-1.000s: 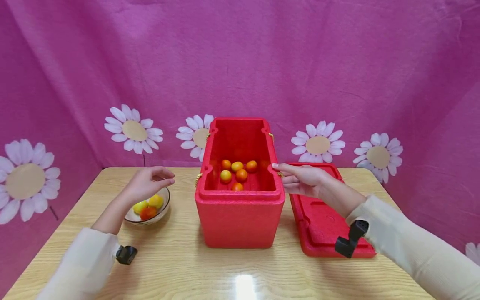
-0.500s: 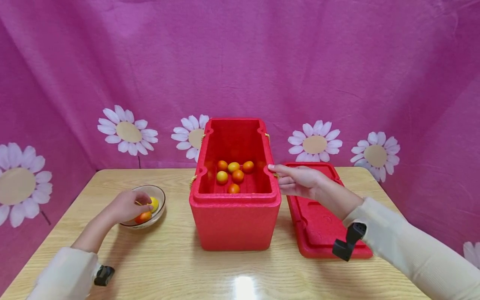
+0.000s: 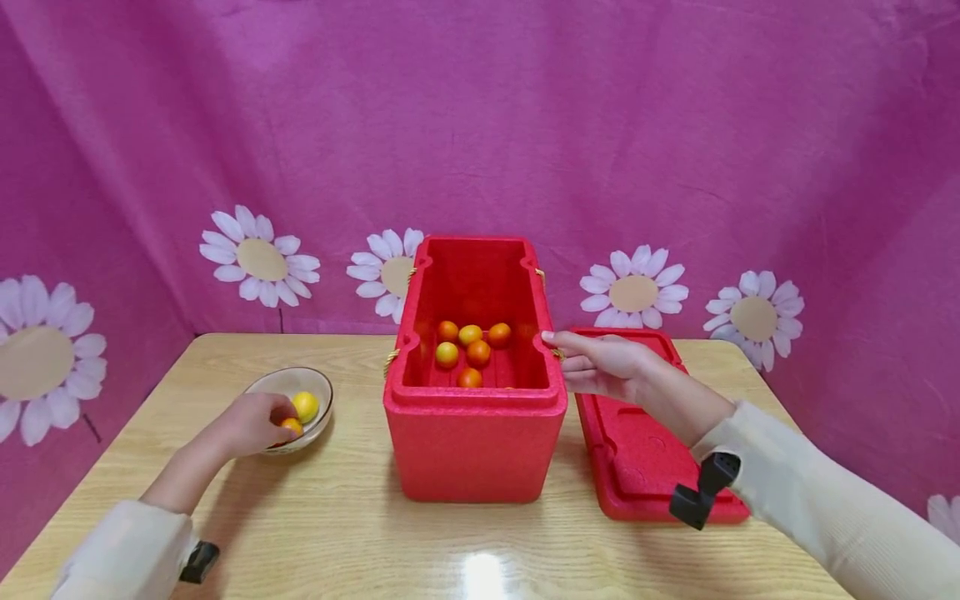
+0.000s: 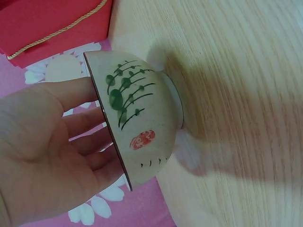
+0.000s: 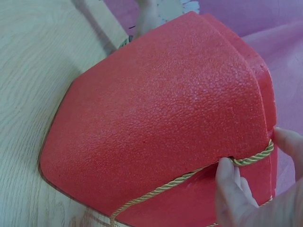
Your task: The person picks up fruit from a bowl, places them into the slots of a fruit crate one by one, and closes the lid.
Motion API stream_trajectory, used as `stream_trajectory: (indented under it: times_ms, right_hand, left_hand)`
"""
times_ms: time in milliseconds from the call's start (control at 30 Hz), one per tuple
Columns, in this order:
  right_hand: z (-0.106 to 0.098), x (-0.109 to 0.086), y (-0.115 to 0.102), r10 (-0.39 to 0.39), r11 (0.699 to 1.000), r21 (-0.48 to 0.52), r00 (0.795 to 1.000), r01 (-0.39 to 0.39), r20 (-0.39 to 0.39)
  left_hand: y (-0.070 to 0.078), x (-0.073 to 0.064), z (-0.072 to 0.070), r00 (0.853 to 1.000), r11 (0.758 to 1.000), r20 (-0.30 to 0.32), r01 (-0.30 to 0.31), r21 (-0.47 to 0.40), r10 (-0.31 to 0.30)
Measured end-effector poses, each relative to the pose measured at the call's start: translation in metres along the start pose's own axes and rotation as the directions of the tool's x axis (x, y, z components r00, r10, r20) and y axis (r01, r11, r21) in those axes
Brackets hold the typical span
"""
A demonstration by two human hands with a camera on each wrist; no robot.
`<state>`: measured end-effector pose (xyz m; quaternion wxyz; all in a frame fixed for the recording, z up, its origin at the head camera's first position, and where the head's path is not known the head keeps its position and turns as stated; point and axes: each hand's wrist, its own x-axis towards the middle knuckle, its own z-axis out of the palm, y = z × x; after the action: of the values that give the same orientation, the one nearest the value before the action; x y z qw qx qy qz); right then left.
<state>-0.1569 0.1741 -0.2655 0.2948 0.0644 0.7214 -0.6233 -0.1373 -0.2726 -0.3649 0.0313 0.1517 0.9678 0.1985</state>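
My left hand [image 3: 251, 423] reaches down into a patterned bowl [image 4: 142, 109] at the left, its thumb and fingertips around an orange tomato [image 3: 291, 427]. A yellow tomato [image 3: 305, 406] lies just beyond the fingers. The left wrist view shows the fingers passing over the bowl's rim, their tips hidden inside. My right hand [image 3: 615, 364] holds the side of a red foam box [image 3: 476, 454], thumb at the rim and fingers against the outer wall by a gold cord [image 5: 165, 187]. Several orange and yellow tomatoes [image 3: 478, 353] lie on the box's floor.
A red lid [image 3: 652, 454] lies on the wooden table [image 3: 330, 525] to the right of the box, partly under my right forearm. Behind the table hangs a magenta cloth [image 3: 480, 125] with white daisies.
My left hand has come down from above the bowl into it, and its fingers have closed around a tomato. The right hand keeps its hold on the box.
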Motion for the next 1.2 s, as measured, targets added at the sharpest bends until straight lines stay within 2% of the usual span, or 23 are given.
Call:
stream_trajectory:
  times_ms: [167,400,600,800,967,1200]
  right_hand:
    - [0.0002,-0.0041,-0.0029,0.000,1.000,0.002,1.000,0.000,0.000]
    - [0.0009,-0.0059,-0.0058,0.026,0.999,0.020,1.000,-0.026,0.011]
    - [0.0018,-0.0077,-0.0075,0.018,0.999,0.037,0.999,-0.019,0.033]
    - [0.0035,-0.0089,-0.0091,0.029,1.000,0.008,1.000,-0.030,0.007]
    - [0.0046,-0.0096,-0.0102,0.037,0.999,-0.015,0.999,-0.037,-0.020]
    - [0.0042,-0.0076,-0.0082,0.019,0.999,-0.027,1.000,-0.019,-0.012]
  left_hand:
    - [0.0013,0.0024,-0.0009,1.000,1.000,0.009,-0.011,0.020,0.011]
    - [-0.0020,0.0037,0.0014,0.998,0.998,-0.028,-0.053,0.045,0.055]
    - [-0.0025,0.0054,0.0029,0.996,0.995,-0.042,-0.071,0.071,0.074]
    - [-0.0029,0.0064,0.0032,0.996,0.993,-0.039,-0.076,0.085,0.079]
    - [-0.0032,0.0051,0.0038,0.996,0.995,-0.028,-0.079,0.059,0.080]
    - [-0.0001,0.0026,-0.0024,0.998,0.998,-0.005,-0.059,-0.020,0.059]
